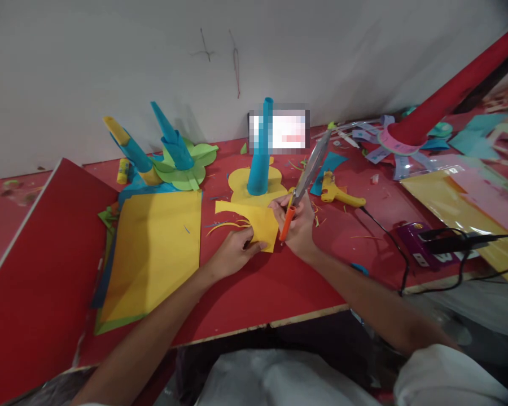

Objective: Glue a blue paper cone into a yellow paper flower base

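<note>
My left hand (232,254) is closed on the lower left part of a cut piece of yellow paper (265,220), which has a curved strip to its left. My right hand (301,228) grips scissors (311,166) with an orange handle, their blades pointing up and away from me. Fingertips of that hand also touch the paper's upper right edge. Just beyond stands a blue paper cone (259,172) on a yellow petal-shaped paper base (237,183). Thin paper offcuts lie around both hands.
Yellow sheets (161,254) are stacked at left, beside a red board (46,270). Behind them stand paper flower shapes (182,158). A yellow glue gun (341,194) lies at right, its cable near a purple box (423,242). A red tube (457,90) slants at far right.
</note>
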`<action>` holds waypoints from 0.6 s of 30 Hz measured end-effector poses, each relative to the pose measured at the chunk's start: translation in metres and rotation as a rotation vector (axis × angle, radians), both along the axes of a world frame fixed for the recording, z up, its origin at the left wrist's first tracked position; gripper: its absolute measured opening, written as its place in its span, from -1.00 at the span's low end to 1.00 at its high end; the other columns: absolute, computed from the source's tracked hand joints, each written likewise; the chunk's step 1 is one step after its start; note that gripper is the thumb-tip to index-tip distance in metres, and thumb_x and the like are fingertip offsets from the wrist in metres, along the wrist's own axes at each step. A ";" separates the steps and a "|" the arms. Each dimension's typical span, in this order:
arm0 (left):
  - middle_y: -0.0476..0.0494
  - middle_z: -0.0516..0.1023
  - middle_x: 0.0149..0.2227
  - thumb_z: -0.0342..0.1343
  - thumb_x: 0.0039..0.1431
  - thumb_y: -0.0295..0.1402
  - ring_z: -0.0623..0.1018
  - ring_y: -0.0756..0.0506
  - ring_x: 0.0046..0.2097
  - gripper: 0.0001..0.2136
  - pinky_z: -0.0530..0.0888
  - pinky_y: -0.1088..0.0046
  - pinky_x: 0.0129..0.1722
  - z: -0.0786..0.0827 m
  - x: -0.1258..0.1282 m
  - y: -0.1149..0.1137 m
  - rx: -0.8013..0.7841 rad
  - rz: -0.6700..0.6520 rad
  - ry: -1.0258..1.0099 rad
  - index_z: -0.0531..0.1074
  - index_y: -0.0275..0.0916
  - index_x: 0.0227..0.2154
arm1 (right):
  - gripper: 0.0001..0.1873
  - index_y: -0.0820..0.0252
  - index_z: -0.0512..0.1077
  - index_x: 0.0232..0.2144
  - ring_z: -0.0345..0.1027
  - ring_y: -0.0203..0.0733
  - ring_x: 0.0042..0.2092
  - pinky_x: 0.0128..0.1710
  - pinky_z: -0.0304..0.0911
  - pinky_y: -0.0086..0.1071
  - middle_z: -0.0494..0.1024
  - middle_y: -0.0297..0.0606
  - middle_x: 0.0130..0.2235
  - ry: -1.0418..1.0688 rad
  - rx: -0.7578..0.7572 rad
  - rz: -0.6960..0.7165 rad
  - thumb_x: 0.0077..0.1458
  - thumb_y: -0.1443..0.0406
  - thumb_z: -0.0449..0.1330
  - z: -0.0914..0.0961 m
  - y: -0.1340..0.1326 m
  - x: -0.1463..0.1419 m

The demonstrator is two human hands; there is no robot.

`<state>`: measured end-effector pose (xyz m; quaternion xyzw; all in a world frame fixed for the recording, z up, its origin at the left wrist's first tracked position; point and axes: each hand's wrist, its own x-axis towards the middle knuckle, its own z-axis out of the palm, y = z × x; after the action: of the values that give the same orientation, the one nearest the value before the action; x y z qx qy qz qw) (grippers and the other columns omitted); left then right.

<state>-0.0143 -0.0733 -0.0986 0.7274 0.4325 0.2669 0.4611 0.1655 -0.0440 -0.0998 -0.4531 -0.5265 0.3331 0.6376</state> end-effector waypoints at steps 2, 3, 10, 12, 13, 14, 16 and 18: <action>0.04 0.35 -0.46 0.13 0.36 -0.11 0.27 0.01 -0.42 -0.67 0.21 0.45 -0.38 0.000 0.000 0.000 0.028 -0.018 0.012 0.33 -0.21 -0.44 | -0.65 -0.03 0.19 -0.30 0.44 -0.19 -0.33 -0.24 0.44 -0.20 0.45 -0.43 -0.36 0.022 0.019 0.011 0.20 0.10 0.34 0.002 0.002 0.000; 0.04 0.35 -0.47 0.12 0.37 -0.10 0.27 0.01 -0.42 -0.66 0.21 0.45 -0.38 0.000 0.000 0.000 0.036 -0.016 0.021 0.32 -0.21 -0.45 | -0.64 -0.03 0.19 -0.30 0.45 -0.19 -0.34 -0.23 0.45 -0.20 0.46 -0.43 -0.37 0.037 0.027 0.020 0.20 0.10 0.34 0.003 0.002 0.000; 0.04 0.37 -0.55 0.08 0.38 -0.03 0.32 0.02 -0.49 -0.57 0.19 0.45 -0.42 0.003 0.000 -0.003 0.002 0.026 0.109 0.30 -0.21 -0.52 | -0.61 0.00 0.21 -0.29 0.50 -0.21 -0.33 -0.25 0.48 -0.24 0.51 -0.44 -0.35 0.012 0.031 0.028 0.19 0.06 0.38 -0.003 0.003 0.002; 0.01 0.42 -0.56 0.08 0.38 0.00 0.36 0.01 -0.50 -0.56 0.21 0.44 -0.43 0.004 -0.001 -0.004 -0.027 0.046 0.116 0.33 -0.21 -0.51 | -0.62 0.00 0.23 -0.26 0.52 -0.20 -0.30 -0.25 0.48 -0.24 0.53 -0.41 -0.33 0.000 0.044 0.044 0.20 0.06 0.38 -0.006 0.003 0.003; 0.01 0.44 -0.55 0.08 0.37 0.02 0.38 0.00 -0.50 -0.56 0.23 0.44 -0.43 0.004 -0.001 -0.004 -0.030 0.057 0.102 0.34 -0.21 -0.50 | -0.62 0.00 0.23 -0.26 0.53 -0.19 -0.28 -0.23 0.49 -0.23 0.53 -0.39 -0.32 0.005 0.050 0.061 0.21 0.06 0.38 -0.006 0.003 0.003; 0.00 0.45 -0.55 0.08 0.37 0.04 0.39 0.00 -0.50 -0.56 0.24 0.44 -0.42 0.005 -0.001 -0.003 -0.022 0.073 0.082 0.34 -0.21 -0.48 | -0.62 -0.01 0.23 -0.25 0.54 -0.17 -0.27 -0.21 0.50 -0.21 0.53 -0.37 -0.31 0.014 0.055 0.079 0.22 0.05 0.37 -0.007 0.003 0.003; 0.01 0.45 -0.55 0.10 0.34 0.08 0.39 -0.01 -0.50 -0.55 0.26 0.44 -0.42 0.004 -0.002 -0.003 0.004 0.123 0.043 0.33 -0.19 -0.47 | -0.61 -0.02 0.21 -0.25 0.53 -0.15 -0.29 -0.20 0.52 -0.18 0.53 -0.35 -0.31 0.027 0.040 0.116 0.23 0.02 0.36 -0.007 0.003 0.003; 0.02 0.44 -0.57 0.11 0.32 0.10 0.38 -0.01 -0.51 -0.54 0.26 0.44 -0.44 0.003 -0.002 -0.001 0.002 0.190 0.017 0.31 -0.18 -0.48 | -0.58 -0.04 0.19 -0.25 0.50 -0.15 -0.35 -0.26 0.52 -0.17 0.52 -0.33 -0.31 0.028 -0.008 0.145 0.23 -0.02 0.35 -0.006 0.002 0.003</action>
<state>-0.0166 -0.0747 -0.0955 0.6860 0.5031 0.3035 0.4292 0.1688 -0.0416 -0.1057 -0.4116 -0.5478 0.3866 0.6173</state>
